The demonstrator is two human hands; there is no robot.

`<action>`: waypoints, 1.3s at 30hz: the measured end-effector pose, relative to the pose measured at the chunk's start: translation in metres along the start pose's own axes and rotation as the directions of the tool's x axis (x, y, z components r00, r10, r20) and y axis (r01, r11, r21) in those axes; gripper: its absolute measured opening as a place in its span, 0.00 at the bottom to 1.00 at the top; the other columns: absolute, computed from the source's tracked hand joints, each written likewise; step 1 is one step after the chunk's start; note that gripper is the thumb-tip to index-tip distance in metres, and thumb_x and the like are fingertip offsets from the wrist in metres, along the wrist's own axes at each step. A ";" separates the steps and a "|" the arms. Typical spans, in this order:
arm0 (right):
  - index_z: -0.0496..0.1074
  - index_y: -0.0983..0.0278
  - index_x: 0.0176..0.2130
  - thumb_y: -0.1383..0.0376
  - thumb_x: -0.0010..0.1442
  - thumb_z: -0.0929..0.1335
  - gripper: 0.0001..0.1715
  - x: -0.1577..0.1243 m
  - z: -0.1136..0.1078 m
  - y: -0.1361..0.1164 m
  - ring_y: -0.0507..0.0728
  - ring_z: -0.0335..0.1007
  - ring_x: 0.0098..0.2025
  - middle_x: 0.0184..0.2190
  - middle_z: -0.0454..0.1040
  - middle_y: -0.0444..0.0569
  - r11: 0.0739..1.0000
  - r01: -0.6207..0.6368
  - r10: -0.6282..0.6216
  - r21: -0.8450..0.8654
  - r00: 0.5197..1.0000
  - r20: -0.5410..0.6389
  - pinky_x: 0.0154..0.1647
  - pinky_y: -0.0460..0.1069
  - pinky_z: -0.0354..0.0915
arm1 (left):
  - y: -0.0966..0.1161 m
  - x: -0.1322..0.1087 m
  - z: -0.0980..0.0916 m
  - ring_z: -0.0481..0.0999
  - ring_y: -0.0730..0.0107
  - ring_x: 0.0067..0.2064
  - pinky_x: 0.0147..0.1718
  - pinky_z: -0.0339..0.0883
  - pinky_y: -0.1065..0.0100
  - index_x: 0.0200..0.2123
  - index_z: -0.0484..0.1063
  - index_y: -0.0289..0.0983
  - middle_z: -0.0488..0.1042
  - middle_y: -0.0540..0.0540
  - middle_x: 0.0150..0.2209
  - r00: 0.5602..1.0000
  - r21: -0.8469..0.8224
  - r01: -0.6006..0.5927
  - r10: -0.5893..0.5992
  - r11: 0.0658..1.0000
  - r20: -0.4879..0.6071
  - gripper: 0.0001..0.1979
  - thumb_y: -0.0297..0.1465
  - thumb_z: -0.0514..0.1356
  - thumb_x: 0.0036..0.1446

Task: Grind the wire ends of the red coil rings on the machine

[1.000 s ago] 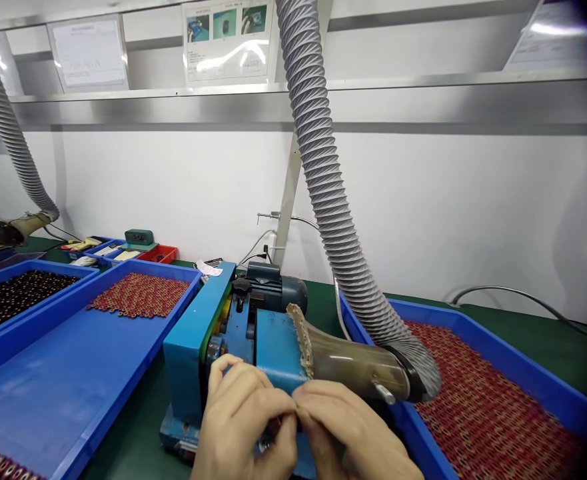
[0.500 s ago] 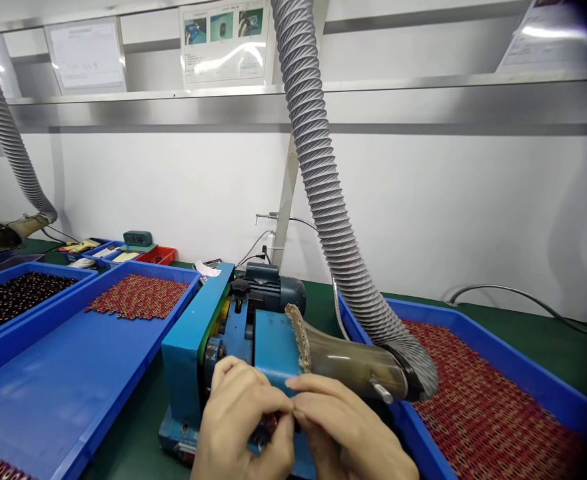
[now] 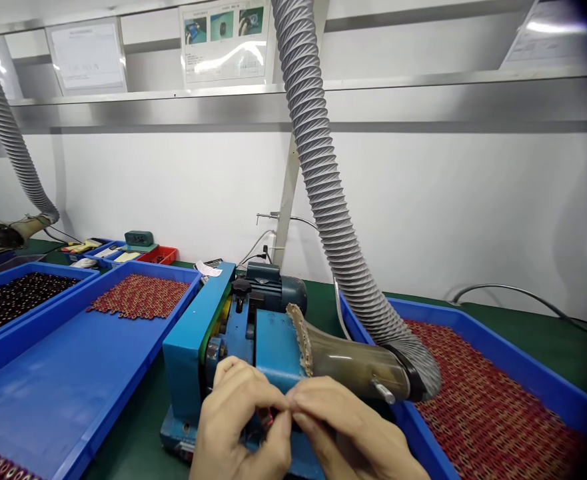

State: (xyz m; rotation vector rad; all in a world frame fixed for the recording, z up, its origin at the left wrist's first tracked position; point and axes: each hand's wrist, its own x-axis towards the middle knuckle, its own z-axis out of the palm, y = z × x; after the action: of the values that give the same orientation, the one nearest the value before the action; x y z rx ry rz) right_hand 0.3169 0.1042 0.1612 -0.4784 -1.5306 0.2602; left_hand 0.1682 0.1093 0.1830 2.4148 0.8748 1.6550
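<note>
The left hand (image 3: 238,427) and right hand (image 3: 346,430) meet fingertip to fingertip, pinching a small red part (image 3: 268,419) against the blue machine (image 3: 273,343). From the hands, a grey hose (image 3: 323,200) rises at 12 o'clock, and a blue tray (image 3: 503,357) of red pieces lies at 3 o'clock.

The only camera sits on the person's head, looking forward and slightly down across the green bench (image 3: 523,333) toward the white wall (image 3: 173,187). It is close to the blue machine (image 3: 188,353), and the left hand (image 3: 238,427) and right hand (image 3: 353,433) fill the bottom edge.
</note>
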 end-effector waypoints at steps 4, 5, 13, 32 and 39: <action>0.75 0.61 0.37 0.80 0.57 0.69 0.15 -0.002 0.003 -0.001 0.57 0.76 0.32 0.28 0.79 0.47 0.991 0.027 -0.029 -0.134 1.000 -0.009 0.34 0.49 0.72 | 0.002 -0.004 0.009 0.69 0.76 0.26 0.36 0.65 0.67 0.32 0.64 0.41 0.67 0.56 0.23 0.998 0.112 -0.055 0.059 0.992 -0.033 0.12 0.17 0.54 0.56; 0.74 0.61 0.34 0.76 0.60 0.67 0.11 -0.003 0.006 -0.002 0.56 0.74 0.30 0.27 0.77 0.46 0.988 -0.042 0.036 -0.150 0.999 -0.038 0.33 0.49 0.70 | 0.003 -0.006 0.012 0.70 0.76 0.26 0.40 0.63 0.64 0.32 0.64 0.41 0.67 0.57 0.23 0.994 0.204 -0.077 0.092 0.976 -0.066 0.12 0.17 0.54 0.56; 0.73 0.62 0.28 0.59 0.66 0.68 0.15 0.002 0.000 -0.002 0.54 0.71 0.26 0.21 0.74 0.44 0.806 -0.456 0.446 0.377 0.887 0.119 0.31 0.47 0.69 | 0.001 -0.004 0.009 0.70 0.76 0.27 0.40 0.63 0.66 0.32 0.64 0.41 0.68 0.57 0.24 0.998 0.161 -0.045 0.052 0.986 -0.042 0.12 0.17 0.54 0.57; 0.77 0.57 0.42 0.76 0.60 0.71 0.16 -0.002 -0.004 0.004 0.57 0.79 0.39 0.34 0.82 0.45 0.988 -0.115 0.110 0.103 0.992 0.057 0.44 0.48 0.71 | -0.004 -0.002 0.005 0.69 0.76 0.27 0.29 0.65 0.73 0.32 0.63 0.42 0.67 0.56 0.25 1.000 -0.064 -0.002 0.003 0.998 0.028 0.11 0.18 0.54 0.57; 0.66 0.61 0.26 0.57 0.69 0.63 0.21 -0.007 0.006 0.000 0.51 0.59 0.18 0.16 0.63 0.40 0.816 -0.532 0.506 0.225 0.846 0.167 0.23 0.47 0.58 | 0.002 -0.008 0.014 0.72 0.75 0.27 0.50 0.55 0.58 0.32 0.67 0.39 0.67 0.57 0.21 0.968 0.402 -0.175 0.232 0.899 -0.097 0.12 0.16 0.56 0.55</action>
State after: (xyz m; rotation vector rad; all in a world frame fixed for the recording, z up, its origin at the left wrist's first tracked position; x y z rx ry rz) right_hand 0.3109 0.1015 0.1551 -0.6747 -1.4071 0.9190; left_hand 0.1797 0.1073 0.1713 2.7587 1.1002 1.9055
